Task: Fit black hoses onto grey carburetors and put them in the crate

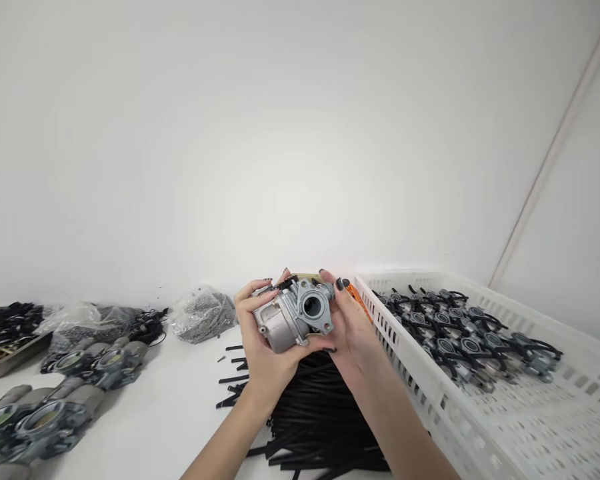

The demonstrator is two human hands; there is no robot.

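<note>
A silver metal carburetor [285, 321] is held up in the middle of the view, its round bore and flange turned toward the camera. My left hand [261, 337] wraps round the bowl side, fingers over the top and thumb beneath. On the other side, my right hand [349, 320] grips the flange end, with its fingertips at the upper right of the part. Below both hands lies a pile of black rubber tubes [325, 413]. Part of an orange object [359, 300] shows just behind my right hand.
A white perforated crate [460, 427] at the right holds several carburetors with black tubes. More carburetors [45, 417] stand on the white table [165, 407] at the left. Plastic bags of small parts [203, 315] and a metal tray [17, 355] of black pieces lie near the wall.
</note>
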